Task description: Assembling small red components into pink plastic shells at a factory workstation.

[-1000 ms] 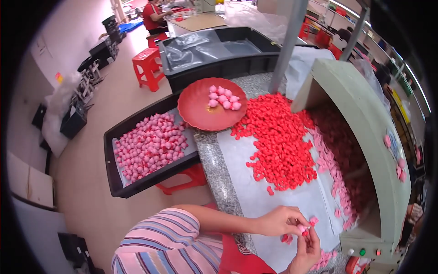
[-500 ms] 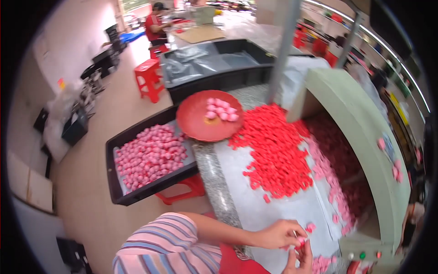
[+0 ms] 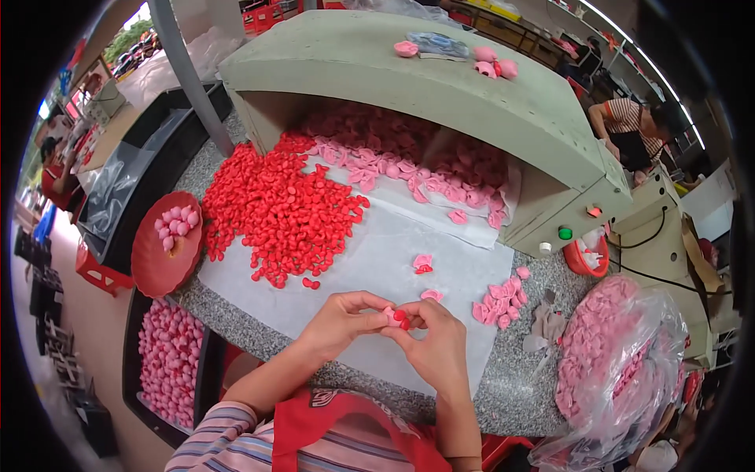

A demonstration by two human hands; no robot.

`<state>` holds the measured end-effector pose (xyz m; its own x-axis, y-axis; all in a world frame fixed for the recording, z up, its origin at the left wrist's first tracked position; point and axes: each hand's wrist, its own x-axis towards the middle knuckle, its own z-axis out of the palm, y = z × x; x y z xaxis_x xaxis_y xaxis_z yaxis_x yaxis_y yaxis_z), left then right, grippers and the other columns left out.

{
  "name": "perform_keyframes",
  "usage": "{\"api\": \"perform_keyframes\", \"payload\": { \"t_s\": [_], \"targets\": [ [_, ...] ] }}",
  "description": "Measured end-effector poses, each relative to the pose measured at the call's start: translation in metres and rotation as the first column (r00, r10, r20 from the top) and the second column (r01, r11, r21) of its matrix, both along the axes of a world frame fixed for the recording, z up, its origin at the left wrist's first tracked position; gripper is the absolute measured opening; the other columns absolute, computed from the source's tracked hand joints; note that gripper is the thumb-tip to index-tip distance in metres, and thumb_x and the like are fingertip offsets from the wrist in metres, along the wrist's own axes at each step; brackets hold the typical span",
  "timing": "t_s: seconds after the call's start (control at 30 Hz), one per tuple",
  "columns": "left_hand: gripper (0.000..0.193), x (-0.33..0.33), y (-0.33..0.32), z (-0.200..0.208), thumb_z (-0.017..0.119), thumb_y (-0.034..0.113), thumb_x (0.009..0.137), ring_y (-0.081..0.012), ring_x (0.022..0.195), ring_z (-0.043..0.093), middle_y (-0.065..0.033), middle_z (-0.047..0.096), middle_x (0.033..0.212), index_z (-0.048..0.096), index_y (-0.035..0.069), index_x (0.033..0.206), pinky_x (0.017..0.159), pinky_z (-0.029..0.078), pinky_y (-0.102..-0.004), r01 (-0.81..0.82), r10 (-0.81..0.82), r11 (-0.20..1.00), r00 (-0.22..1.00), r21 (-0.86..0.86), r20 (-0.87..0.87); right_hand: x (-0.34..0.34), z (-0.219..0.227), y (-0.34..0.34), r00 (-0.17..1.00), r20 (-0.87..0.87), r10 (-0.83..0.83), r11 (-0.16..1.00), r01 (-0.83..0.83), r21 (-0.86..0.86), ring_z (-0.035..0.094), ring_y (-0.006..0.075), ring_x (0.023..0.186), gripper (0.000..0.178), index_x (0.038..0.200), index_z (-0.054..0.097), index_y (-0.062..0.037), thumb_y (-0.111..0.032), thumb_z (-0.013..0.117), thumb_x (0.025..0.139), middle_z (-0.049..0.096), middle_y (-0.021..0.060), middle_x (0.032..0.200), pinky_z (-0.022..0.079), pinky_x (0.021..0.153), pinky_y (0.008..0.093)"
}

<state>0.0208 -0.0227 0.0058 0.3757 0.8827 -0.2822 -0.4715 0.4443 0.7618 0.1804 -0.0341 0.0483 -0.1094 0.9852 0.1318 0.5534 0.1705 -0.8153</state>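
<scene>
My left hand (image 3: 340, 322) pinches a small pink soft-looking piece (image 3: 390, 315) between thumb and fingers. Against it, my right hand (image 3: 434, 340) grips a small glossy red rounded piece (image 3: 402, 320); the two pieces touch, and fingertips partly cover them. Just beyond my hands, a pink piece with a red part (image 3: 423, 263) and another pink piece (image 3: 431, 295) lie on the white sheet (image 3: 377, 244). Farther left on that sheet spreads a big pile of red pieces (image 3: 287, 208). To the right sits a small heap of pink pieces (image 3: 501, 300).
A pale green arched machine (image 3: 440, 71) stands across the back, pink pieces in its opening. At left are a red bowl (image 3: 149, 263) of pink balls and a black tray (image 3: 206, 370) of more. A plastic bag (image 3: 653, 346) of pink pieces and a small orange basket (image 3: 583, 263) are at right.
The view has swung right, bringing the whole machine front, bag and basket into sight. My hands remain together over the white sheet, pinching small pieces.
</scene>
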Motion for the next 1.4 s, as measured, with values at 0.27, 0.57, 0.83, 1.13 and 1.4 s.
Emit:
{"api": "perform_keyframes", "payload": {
  "t_s": [0.27,0.57,0.83,1.13,1.4],
  "targets": [
    [0.014,0.001,-0.011,0.002,0.057,-0.007,0.078,-0.017,0.085,0.059,-0.0081,0.057,0.089,0.054,-0.004,0.091,0.075,0.051,-0.0286,-0.058,0.096,0.968,0.985,0.243,-0.146,-0.01,-0.025,-0.002,1.0,-0.006,0.011,0.982,-0.009,0.19,0.055,0.0199,0.061,0.019,0.075,0.057,-0.0054,-0.009,0.071,0.063,0.055,0.004,0.068,0.044,0.054,0.0319],
    [0.013,-0.004,-0.014,-0.02,0.057,-0.008,0.077,-0.0157,0.089,0.058,-0.0071,0.054,0.092,0.055,-0.003,0.09,0.079,0.049,-0.0266,-0.061,0.139,0.942,0.966,0.332,-0.218,-0.017,-0.045,-0.009,0.999,-0.038,-0.035,0.967,0.043,0.251,0.053,0.0216,0.066,0.019,0.074,0.056,-0.0053,-0.004,0.07,0.061,0.054,0.0044,0.072,0.043,0.056,0.0323],
    [0.015,-0.009,-0.013,-0.037,0.058,-0.008,0.077,-0.0155,0.09,0.058,-0.0078,0.053,0.095,0.056,-0.003,0.091,0.078,0.049,-0.0266,-0.04,0.094,0.948,0.983,0.316,-0.157,-0.017,-0.057,-0.003,0.995,0.074,0.062,0.945,-0.082,0.316,0.051,0.0223,0.069,0.02,0.074,0.055,-0.0037,-0.002,0.068,0.059,0.053,0.0055,0.078,0.044,0.057,0.0329],
    [0.038,-0.007,0.092,-0.026,0.067,0.005,0.071,-0.0201,0.083,0.059,-0.0108,0.055,0.096,0.056,0.005,0.107,0.07,0.049,-0.0314,0.106,0.552,0.736,0.479,0.669,-0.683,-0.015,-0.089,0.056,0.894,0.387,-0.228,0.931,0.084,0.355,0.052,0.0262,0.08,0.017,0.082,0.058,-0.0036,-0.001,0.06,0.065,0.05,0.009,0.084,0.045,0.06,0.0372],
    [0.02,0.08,0.202,-0.043,0.066,0.014,0.068,-0.0279,0.075,0.06,-0.0131,0.058,0.084,0.062,0.002,0.084,0.063,0.049,-0.0389,0.357,0.731,0.474,0.35,0.805,-0.585,-0.035,-0.068,0.03,0.888,0.426,-0.176,0.965,0.069,0.255,0.053,0.0278,0.084,0.035,0.1,0.057,-0.0033,-0.002,0.064,0.065,0.049,0.0104,0.095,0.047,0.067,0.0377]
  ]
}}
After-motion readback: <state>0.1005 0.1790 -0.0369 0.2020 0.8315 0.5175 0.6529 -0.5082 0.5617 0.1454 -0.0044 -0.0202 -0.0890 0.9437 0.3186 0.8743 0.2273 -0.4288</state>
